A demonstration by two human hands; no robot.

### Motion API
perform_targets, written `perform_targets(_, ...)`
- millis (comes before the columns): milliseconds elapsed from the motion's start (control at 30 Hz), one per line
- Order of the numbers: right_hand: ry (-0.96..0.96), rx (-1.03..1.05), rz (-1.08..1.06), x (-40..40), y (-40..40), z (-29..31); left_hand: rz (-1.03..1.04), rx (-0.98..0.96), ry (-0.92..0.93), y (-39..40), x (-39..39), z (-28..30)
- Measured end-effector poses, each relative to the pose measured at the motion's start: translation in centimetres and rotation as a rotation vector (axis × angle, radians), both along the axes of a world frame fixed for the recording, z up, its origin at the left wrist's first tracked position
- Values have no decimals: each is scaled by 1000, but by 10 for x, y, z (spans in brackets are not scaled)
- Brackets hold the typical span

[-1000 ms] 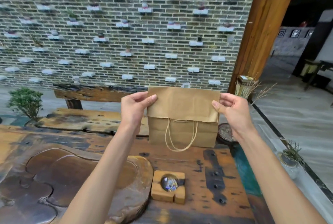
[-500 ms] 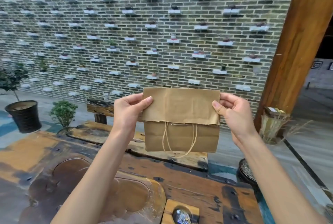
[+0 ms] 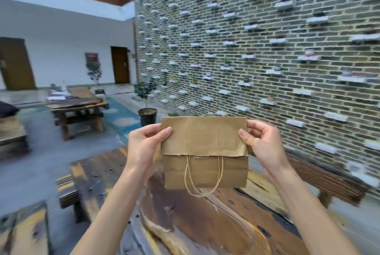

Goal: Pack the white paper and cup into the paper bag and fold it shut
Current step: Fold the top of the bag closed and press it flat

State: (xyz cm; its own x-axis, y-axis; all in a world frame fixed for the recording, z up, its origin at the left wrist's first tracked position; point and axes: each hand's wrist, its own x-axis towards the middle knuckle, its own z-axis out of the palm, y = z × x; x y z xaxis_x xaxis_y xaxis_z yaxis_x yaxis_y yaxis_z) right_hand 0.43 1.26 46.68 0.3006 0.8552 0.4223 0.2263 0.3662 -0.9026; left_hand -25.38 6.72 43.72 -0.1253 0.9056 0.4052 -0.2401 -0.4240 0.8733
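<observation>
A brown paper bag [image 3: 205,170] hangs in the air in front of me, above the wooden table [image 3: 216,224]. Its top is folded down toward me as a wide flap [image 3: 203,136], and a twine handle [image 3: 202,176] loops out below the flap's torn edge. My left hand [image 3: 144,143] pinches the flap's left edge between thumb and fingers. At the right edge my right hand [image 3: 263,143] grips the same flap. The white paper and the cup are not visible; the bag hides whatever is inside.
A brick wall [image 3: 257,49] with many small white shelves runs along the right. A wooden bench [image 3: 324,178] stands between wall and table. To the left are another dark table [image 3: 76,109], a potted plant [image 3: 147,109] and two doors on the far wall.
The bag came up off the table and stays held by both hands at its folded flap. My view swung left and upward, so the room's left side now shows.
</observation>
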Motion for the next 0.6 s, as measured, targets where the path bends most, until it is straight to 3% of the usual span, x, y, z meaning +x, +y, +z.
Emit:
perform_targets(333, 33, 1, 280, -176, 90, 2, 226, 8, 23, 28, -180, -1)
perform_targets(600, 45, 5, 377, -291, 172, -4, 338, 2, 50, 74, -295, 0)
